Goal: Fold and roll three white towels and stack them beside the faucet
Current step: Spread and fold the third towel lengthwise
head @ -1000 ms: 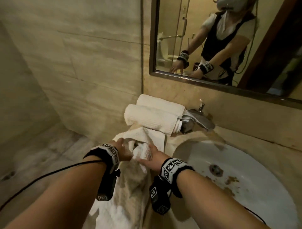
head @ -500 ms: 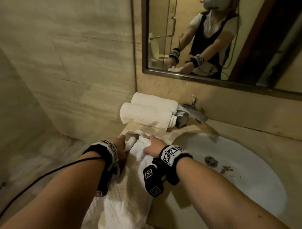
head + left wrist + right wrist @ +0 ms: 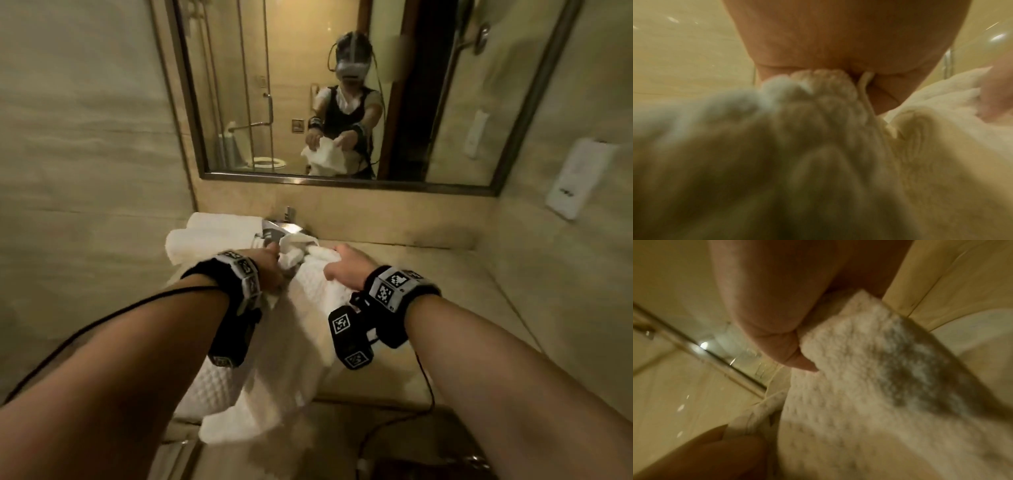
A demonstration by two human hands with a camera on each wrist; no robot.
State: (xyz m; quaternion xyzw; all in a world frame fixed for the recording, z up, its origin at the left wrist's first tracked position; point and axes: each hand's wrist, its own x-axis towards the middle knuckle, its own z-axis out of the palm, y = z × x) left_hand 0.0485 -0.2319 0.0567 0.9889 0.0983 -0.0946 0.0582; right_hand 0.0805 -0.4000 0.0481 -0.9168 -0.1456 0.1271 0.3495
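Both hands hold one white waffle towel (image 3: 301, 339) up by its top edge in front of the counter, and it hangs crumpled below them. My left hand (image 3: 274, 262) grips the left part and my right hand (image 3: 337, 267) pinches the right corner. The left wrist view shows the left hand (image 3: 838, 48) bunching the towel (image 3: 818, 138). In the right wrist view, thumb and fingers of the right hand (image 3: 781, 337) clamp the towel (image 3: 879, 386). Two rolled white towels (image 3: 212, 234) lie side by side left of the chrome faucet (image 3: 286, 228), partly hidden by my hands.
A framed mirror (image 3: 342, 102) hangs above the beige stone counter (image 3: 445, 291) and reflects a person holding the towel. A tiled wall (image 3: 85, 171) closes the left side. A white holder (image 3: 579, 178) is fixed on the right wall. A black cable (image 3: 424, 394) hangs from my right wrist.
The towel has come up off the counter edge and both hands have risen and spread slightly apart, still gripping it. The head view has pulled back and tilted up.
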